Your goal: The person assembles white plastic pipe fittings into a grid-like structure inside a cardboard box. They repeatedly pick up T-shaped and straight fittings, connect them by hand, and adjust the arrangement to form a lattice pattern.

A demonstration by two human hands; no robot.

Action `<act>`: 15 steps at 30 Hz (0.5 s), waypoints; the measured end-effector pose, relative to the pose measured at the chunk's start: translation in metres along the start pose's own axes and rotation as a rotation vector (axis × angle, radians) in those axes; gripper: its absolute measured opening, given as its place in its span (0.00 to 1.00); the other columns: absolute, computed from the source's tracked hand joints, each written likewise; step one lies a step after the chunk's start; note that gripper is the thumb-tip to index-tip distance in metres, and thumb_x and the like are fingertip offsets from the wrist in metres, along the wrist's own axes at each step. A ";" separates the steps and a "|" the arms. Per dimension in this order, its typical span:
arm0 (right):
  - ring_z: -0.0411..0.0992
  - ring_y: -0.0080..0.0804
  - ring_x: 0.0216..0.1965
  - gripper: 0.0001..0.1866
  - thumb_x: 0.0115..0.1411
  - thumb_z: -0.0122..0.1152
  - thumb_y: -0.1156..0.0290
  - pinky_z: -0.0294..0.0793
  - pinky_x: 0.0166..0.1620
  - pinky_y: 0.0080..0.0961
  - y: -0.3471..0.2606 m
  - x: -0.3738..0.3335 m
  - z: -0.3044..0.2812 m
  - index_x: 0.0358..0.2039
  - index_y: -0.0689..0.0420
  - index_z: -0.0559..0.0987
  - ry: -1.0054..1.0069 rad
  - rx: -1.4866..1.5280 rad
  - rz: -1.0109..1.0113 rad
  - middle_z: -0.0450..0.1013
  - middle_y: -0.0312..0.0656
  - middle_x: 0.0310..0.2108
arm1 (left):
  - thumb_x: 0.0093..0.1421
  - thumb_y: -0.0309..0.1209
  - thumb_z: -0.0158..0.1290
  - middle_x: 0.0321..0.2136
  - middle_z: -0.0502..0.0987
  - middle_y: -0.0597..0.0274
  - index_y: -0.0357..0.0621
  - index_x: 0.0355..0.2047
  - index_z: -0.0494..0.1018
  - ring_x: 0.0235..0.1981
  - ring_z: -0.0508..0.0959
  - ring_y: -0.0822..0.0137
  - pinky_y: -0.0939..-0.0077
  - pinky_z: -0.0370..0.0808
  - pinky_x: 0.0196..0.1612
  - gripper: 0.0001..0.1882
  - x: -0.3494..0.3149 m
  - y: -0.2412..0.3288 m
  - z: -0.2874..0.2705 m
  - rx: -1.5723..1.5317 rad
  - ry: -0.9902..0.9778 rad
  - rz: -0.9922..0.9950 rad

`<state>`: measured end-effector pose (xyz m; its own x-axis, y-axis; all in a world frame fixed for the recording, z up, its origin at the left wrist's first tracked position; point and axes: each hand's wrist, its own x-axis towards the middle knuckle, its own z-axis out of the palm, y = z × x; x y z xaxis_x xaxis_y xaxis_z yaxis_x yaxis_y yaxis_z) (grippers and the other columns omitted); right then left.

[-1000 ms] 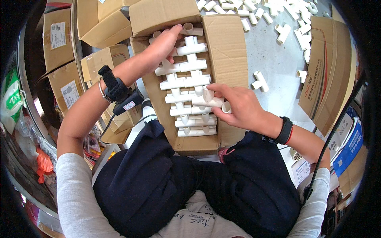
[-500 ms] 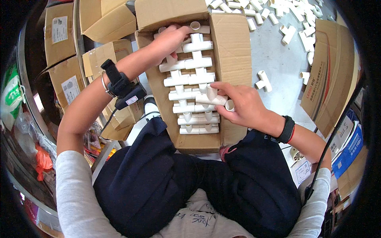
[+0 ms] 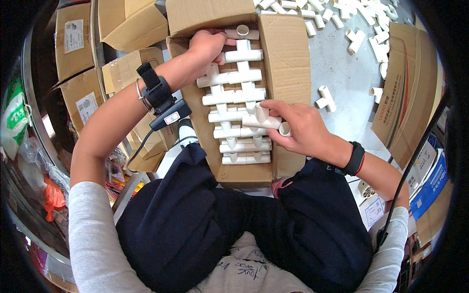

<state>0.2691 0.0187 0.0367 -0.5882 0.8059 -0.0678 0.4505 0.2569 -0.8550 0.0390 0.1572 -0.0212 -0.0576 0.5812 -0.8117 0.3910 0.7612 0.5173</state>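
Note:
An open cardboard box (image 3: pixel 288 63) stands between my legs, with white plastic pipe tees (image 3: pixel 244 76) stacked in two columns inside. My left hand (image 3: pixel 207 47) reaches into its far left corner, fingers curled around a white tee that the hand mostly hides. Beside those fingers, another tee (image 3: pixel 251 34) lies at the far end of the right column, its branch opening facing up. Over the right side of the stack, my right hand (image 3: pixel 303 126) pinches a loose pipe tee (image 3: pixel 259 121) between thumb and fingers, its branch pointing up.
Many loose white fittings (image 3: pixel 337 14) are spread on the grey floor at the far right; a few single tees (image 3: pixel 326 99) lie closer to the box. A cardboard flap (image 3: pixel 408 93) stands at right. More cartons (image 3: pixel 73 39) line the left, and a black cable (image 3: pixel 415 161) hangs at right.
My left hand has shifted slightly and covers the upright opening seen beside it before. My right hand and its tee have stayed nearly still.

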 end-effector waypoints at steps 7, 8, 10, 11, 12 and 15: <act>0.78 0.44 0.32 0.25 0.54 0.64 0.67 0.77 0.35 0.37 0.001 -0.002 0.000 0.54 0.53 0.71 -0.009 -0.008 0.002 0.79 0.44 0.31 | 0.64 0.31 0.46 0.36 0.85 0.66 0.39 0.46 0.77 0.14 0.68 0.72 0.76 0.75 0.21 0.15 0.005 -0.005 0.005 0.046 0.077 0.031; 0.78 0.44 0.32 0.25 0.54 0.64 0.67 0.77 0.35 0.37 0.001 -0.001 0.000 0.54 0.53 0.71 -0.008 -0.007 0.002 0.79 0.43 0.31 | 0.65 0.32 0.47 0.35 0.85 0.66 0.41 0.47 0.77 0.14 0.69 0.72 0.75 0.74 0.21 0.15 0.006 -0.006 0.004 0.062 0.081 0.039; 0.78 0.44 0.32 0.25 0.54 0.64 0.67 0.77 0.35 0.37 0.001 -0.001 0.000 0.54 0.53 0.72 -0.007 -0.006 -0.001 0.79 0.43 0.31 | 0.65 0.32 0.47 0.33 0.85 0.68 0.41 0.47 0.77 0.15 0.70 0.73 0.75 0.73 0.20 0.15 0.009 -0.008 0.002 0.108 0.070 0.052; 0.78 0.44 0.31 0.25 0.54 0.64 0.67 0.77 0.34 0.37 0.001 -0.001 0.000 0.54 0.53 0.72 -0.007 -0.005 -0.002 0.79 0.43 0.31 | 0.65 0.32 0.47 0.32 0.85 0.68 0.41 0.47 0.77 0.16 0.70 0.73 0.75 0.72 0.20 0.15 0.010 -0.009 0.002 0.128 0.067 0.058; 0.78 0.44 0.31 0.25 0.54 0.64 0.68 0.77 0.34 0.37 0.000 -0.001 0.000 0.53 0.54 0.72 -0.008 -0.004 0.001 0.79 0.43 0.31 | 0.65 0.33 0.47 0.32 0.84 0.69 0.42 0.47 0.77 0.17 0.71 0.74 0.75 0.72 0.21 0.15 0.010 -0.010 0.002 0.128 0.070 0.058; 0.78 0.44 0.31 0.25 0.54 0.64 0.68 0.77 0.34 0.37 0.000 -0.001 0.000 0.53 0.54 0.72 -0.004 -0.002 0.003 0.79 0.43 0.30 | 0.65 0.33 0.47 0.30 0.84 0.70 0.43 0.47 0.77 0.19 0.71 0.75 0.74 0.71 0.22 0.15 0.012 -0.012 0.003 0.135 0.082 0.051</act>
<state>0.2695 0.0177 0.0364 -0.5896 0.8044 -0.0729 0.4541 0.2555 -0.8535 0.0366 0.1538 -0.0383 -0.1068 0.6440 -0.7576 0.5147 0.6877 0.5120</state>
